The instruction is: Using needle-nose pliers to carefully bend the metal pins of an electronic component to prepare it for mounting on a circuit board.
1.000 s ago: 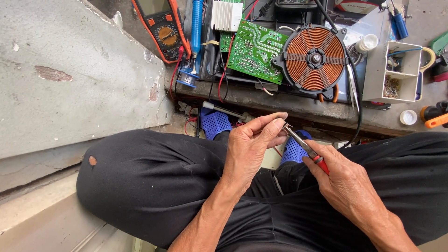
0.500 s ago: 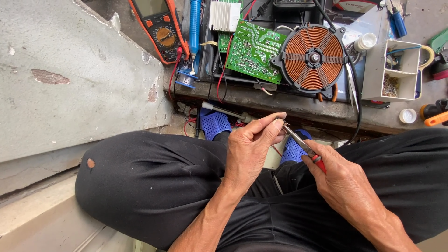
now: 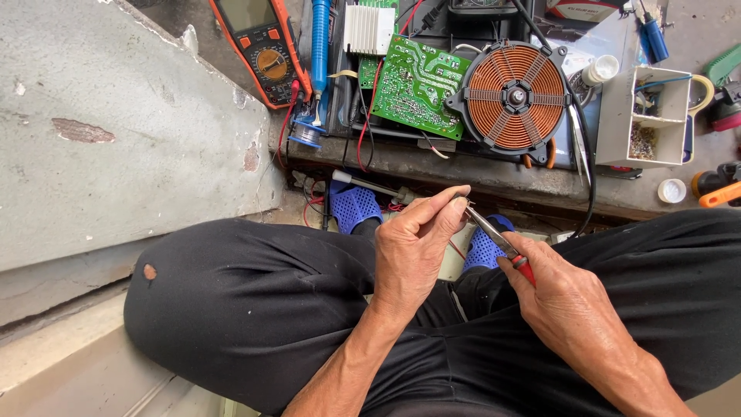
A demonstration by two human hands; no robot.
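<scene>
Sitting cross-legged in black trousers (image 3: 255, 309), the person works over the lap. Left hand (image 3: 413, 247) is closed, thumb and forefinger pinching something tiny at the fingertips; too small to tell what it is. Right hand (image 3: 567, 301) is closed around the red handles of the pliers (image 3: 494, 235), whose thin metal nose points up-left and meets the left fingertips. Whether the nose actually clamps the pinched bit cannot be told.

Just behind the left hand a soldering iron (image 3: 370, 185) lies below the front edge of the concrete ledge (image 3: 478, 174), near blue slippers (image 3: 351, 208).

On the ledge: green circuit board (image 3: 417, 85) at the middle, touching a round copper coil (image 3: 513, 93) to its right. White heat sink (image 3: 369, 29) sits at the far edge above the board. Orange multimeter (image 3: 262, 46) lies at the left end, a blue solder sucker (image 3: 320, 46) beside it, a solder spool (image 3: 306, 133) at the front-left corner. White parts box (image 3: 644, 116) stands towards the right end, a small white cap (image 3: 672, 191) near it at the front edge. Grey concrete slab (image 3: 116, 123) fills the left side.
</scene>
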